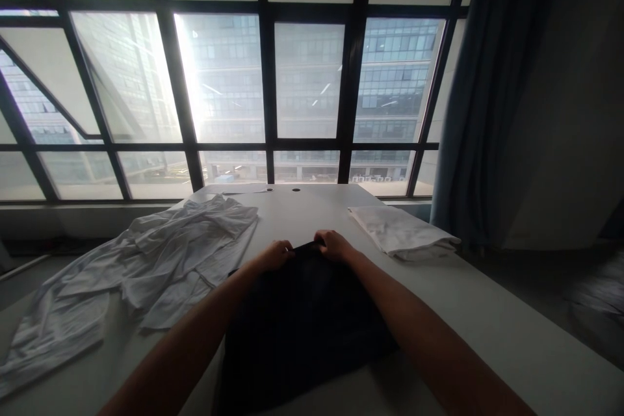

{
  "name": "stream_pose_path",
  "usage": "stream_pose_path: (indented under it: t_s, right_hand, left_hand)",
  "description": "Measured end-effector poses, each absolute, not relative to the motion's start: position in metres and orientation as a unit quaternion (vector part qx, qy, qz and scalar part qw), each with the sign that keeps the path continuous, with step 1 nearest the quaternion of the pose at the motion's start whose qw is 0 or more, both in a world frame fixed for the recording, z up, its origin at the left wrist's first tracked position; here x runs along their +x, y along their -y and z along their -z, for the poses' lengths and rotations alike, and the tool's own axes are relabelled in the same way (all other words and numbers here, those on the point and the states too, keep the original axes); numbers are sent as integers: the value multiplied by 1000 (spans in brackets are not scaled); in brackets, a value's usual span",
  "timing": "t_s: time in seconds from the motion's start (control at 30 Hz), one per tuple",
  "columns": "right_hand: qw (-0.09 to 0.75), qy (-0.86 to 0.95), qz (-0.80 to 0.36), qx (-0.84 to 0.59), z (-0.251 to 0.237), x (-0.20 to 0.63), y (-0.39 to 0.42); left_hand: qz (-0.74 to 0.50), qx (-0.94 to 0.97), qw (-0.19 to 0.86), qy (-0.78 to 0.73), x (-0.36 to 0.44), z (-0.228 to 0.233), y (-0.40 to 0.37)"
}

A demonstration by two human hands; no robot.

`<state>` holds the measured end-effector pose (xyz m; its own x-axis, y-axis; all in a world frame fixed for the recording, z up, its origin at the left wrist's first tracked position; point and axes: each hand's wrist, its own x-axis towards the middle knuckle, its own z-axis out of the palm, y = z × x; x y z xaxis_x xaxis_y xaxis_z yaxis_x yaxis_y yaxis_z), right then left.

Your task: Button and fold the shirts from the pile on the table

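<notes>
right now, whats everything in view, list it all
dark garment: 1, black or navy, table centre, far edge under both hands
loose white garments: a crumpled spread, count unclear, table's left side
folded white cloth: 1, white, table's right side
table: 1, white, under the window
window: 1, dark frame, many panes, behind the table
curtain: 1, dark blue, right of window
left hand: 1, gripping the garment's far edge
right hand: 1, gripping the same edge
</notes>
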<state>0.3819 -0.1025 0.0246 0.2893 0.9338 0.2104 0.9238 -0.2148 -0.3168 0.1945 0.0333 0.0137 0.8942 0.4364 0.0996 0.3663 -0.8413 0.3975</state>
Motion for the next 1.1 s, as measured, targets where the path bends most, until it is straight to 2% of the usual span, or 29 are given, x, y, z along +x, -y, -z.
stream_pose_path:
  t_s: [0.17, 0.3, 0.57, 0.67, 0.77, 0.9, 1.1]
  right_hand:
    - [164, 582, -20, -796, -11, 390, 94]
    - [149, 573, 21, -806, -1, 389, 95]
    - [104, 537, 101, -831, -4, 369, 103]
    - [124, 520, 140, -833, -10, 350, 113]
    - [148, 581, 95, -795, -6, 325, 130]
    - [99, 621, -49, -776, 7, 307, 152]
    - [70, 567, -61, -818, 12, 329, 164]
  left_hand:
    - [-104, 955, 103, -259, 187, -20, -30]
    - [-78, 961, 25, -266, 172, -20, -30]
    - [-113, 926, -25, -360, 164, -13, -29]
    - [-159, 928, -48, -333, 154, -21, -8]
    - [-188, 945, -40, -267, 130, -13, 20]
    - [-89, 962, 2, -259, 96, 11, 46]
    - [-27, 960, 53, -272, 79, 8, 72]
